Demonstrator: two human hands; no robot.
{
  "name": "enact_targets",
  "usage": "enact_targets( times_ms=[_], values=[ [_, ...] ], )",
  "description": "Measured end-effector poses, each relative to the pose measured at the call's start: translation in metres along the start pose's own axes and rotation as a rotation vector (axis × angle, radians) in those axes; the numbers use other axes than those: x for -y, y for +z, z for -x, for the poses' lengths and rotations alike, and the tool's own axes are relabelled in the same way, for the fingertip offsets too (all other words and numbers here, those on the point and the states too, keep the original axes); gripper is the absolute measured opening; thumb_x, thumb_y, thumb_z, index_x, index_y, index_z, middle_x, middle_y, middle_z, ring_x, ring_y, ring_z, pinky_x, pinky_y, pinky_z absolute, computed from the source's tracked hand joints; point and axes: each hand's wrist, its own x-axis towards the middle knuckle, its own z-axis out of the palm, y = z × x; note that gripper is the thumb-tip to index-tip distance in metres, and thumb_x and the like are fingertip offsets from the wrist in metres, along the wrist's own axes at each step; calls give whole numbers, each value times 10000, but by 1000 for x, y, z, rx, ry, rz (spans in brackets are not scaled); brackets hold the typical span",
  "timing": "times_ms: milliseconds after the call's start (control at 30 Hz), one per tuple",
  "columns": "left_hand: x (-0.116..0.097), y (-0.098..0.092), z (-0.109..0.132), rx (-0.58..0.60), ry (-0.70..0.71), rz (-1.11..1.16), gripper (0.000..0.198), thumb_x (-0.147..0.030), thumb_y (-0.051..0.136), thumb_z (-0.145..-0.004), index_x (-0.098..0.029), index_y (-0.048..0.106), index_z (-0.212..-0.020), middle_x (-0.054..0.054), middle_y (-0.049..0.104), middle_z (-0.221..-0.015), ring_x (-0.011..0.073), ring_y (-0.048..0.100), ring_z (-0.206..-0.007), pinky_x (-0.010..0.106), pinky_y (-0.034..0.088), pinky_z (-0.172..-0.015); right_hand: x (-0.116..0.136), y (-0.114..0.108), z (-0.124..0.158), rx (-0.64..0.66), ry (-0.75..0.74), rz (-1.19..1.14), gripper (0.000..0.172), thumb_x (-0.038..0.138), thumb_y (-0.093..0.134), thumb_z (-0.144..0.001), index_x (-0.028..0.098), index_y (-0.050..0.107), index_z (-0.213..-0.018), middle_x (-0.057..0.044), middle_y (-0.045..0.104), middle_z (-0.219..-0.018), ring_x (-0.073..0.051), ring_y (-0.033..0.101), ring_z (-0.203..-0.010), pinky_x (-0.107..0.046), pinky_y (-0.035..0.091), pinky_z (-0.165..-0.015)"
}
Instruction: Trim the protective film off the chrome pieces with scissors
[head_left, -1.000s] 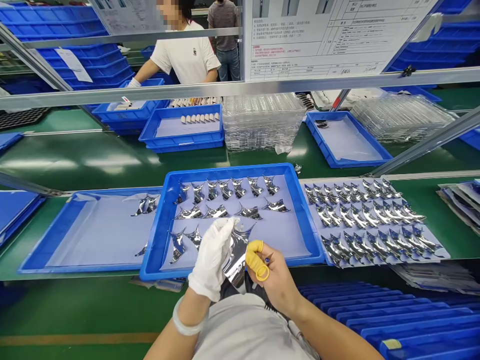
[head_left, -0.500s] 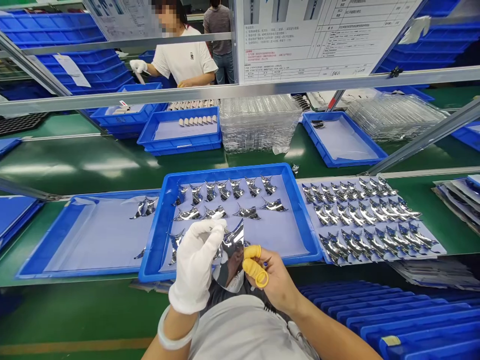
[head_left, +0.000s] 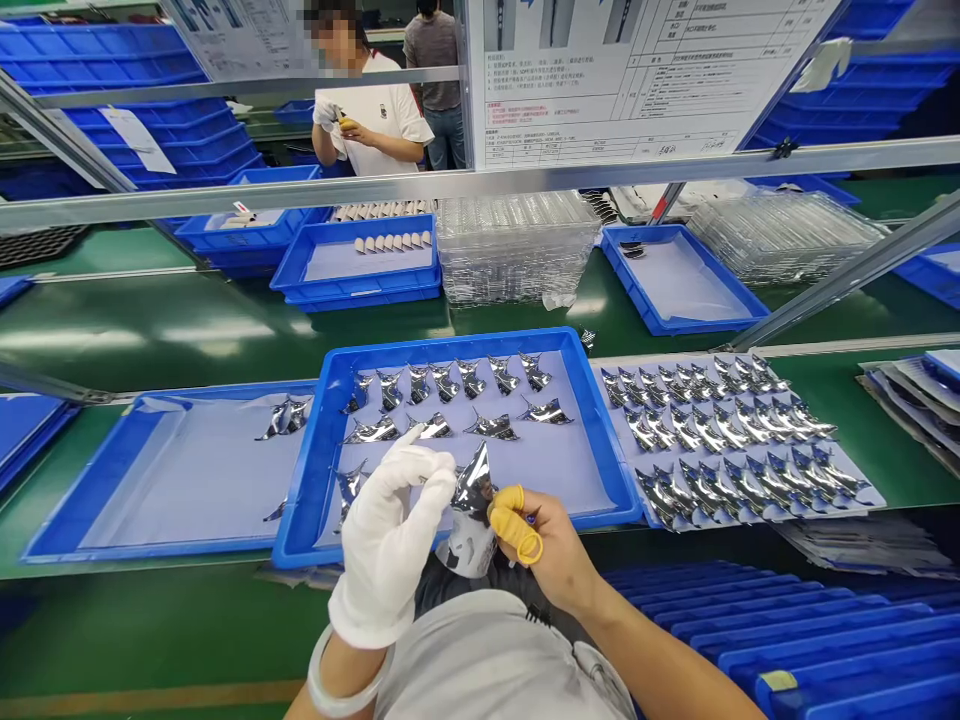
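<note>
While the white-gloved left hand (head_left: 386,560) pinches its fingers (head_left: 431,470) on one edge, the bare right hand (head_left: 559,560), thumb in a yellow rubber cot (head_left: 514,525), closes on the other side of a thin, mirror-bright, wing-shaped metal piece (head_left: 471,495). It hangs just above the near rim of the blue plastic tray (head_left: 450,345), where similar pieces (head_left: 491,425) lie in rows. It looks light, slick and easily marked, so the edges seem the safest hold.

Green worktop (head_left: 187,330) carries: ctr blue tray (head_left: 450,342), L blue tray (head_left: 94,470), R parts sheet (head_left: 862,497); rear: clear-tray stack (head_left: 517,250), rear blue tray (head_left: 360,285).
</note>
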Motion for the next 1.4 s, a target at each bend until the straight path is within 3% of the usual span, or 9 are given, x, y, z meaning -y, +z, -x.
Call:
enact_targets(
  times_ms=[200,333,500,700,867,933,1067,1267,1400],
  values=[
    [7,-4,-2,-103,-163,53,73,-276,735,-863,-244,732,-929,4,764,-932,207,697,-1000,430,425,-1120,10,1,-1,64,35,61,423,571,781,-792,168,651,-779,37,438,-641,-101,310,-584,-247,271,-537],
    [7,-4,-3,-114,-198,64,92,-281,749,-849,-244,734,-932,16,774,-961,235,690,-1080,414,470,-1067,3,-2,-2,65,35,37,391,546,745,-837,174,651,-767,58,374,-595,-93,262,-542,-239,226,-490],
    [2,-4,0,-17,31,19,140,-190,729,-848,-298,752,-934,-8,750,-919,195,688,-917,401,521,-978,-11,-7,-11,55,25,56,392,543,734,-843,176,642,-741,70,351,-559,-88,257,-512,-230,214,-458],
    [-6,-4,4,79,217,-70,291,-127,680,-852,-364,756,-1002,-22,736,-833,196,668,-847,508,440,-1074,-11,-10,-16,40,-79,131,368,516,710,-869,182,664,-723,40,440,-609,-108,326,-551,-242,295,-509],
    [4,-5,3,-66,-58,-38,42,-280,728,-853,-262,749,-885,13,758,-880,232,692,-946,466,478,-1052,0,-6,0,50,-336,425,242,317,625,-966,199,724,-778,-4,549,-649,-143,416,-588,-279,370,-575],
    [12,-7,1,-78,-184,27,111,-338,725,-861,-240,754,-905,28,775,-916,236,702,-976,433,489,-1041,2,-4,4,67,-455,561,198,269,595,-987,203,762,-906,-24,605,-674,-149,453,-578,-283,379,-560],
    [21,-9,-1,-73,-270,76,184,-394,688,-889,-228,767,-896,32,793,-920,217,714,-903,396,481,-1035,0,-1,5,60,-580,708,201,268,588,-1000,212,780,-983,-38,656,-672,-157,492,-546,-287,396,-545],
    [22,-12,-7,-6,-306,-122,289,-452,639,-914,-205,786,-948,52,795,-969,237,706,-948,368,491,-985,-2,-7,3,3,-502,738,150,255,623,-966,203,762,-945,9,600,-596,-129,438,-482,-271,398,-530],
    [27,-27,-14,-63,-308,-254,333,-495,644,-895,-224,773,-1040,62,786,-1057,244,707,-998,375,500,-972,-3,-34,-10,-149,-225,904,182,306,577,-969,196,721,-952,5,628,-649,-135,492,-508,-252,395,-504]
  ],
)
